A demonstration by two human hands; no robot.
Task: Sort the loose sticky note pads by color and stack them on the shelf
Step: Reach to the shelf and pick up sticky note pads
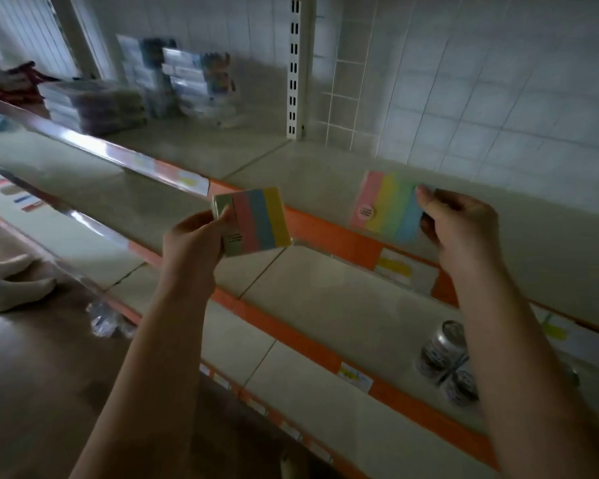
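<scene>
At frame centre, a thick striped sticky note pad (253, 221) is pinched at its lower-left corner by the left hand (191, 242). Right of centre, a thinner pastel pad (386, 207) is pinched at its right edge by the right hand (460, 228), over the shelf (291, 167). Both are judged light and slightly flexible, best gripped across opposite edges.

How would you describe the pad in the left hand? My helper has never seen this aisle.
Start at the orange-edged shelf. In front of its lip two hands hold striped pads. The left hand grips the thick pad, a block striped green, pink, blue and yellow, unlike the thin pad in the right hand.
</scene>
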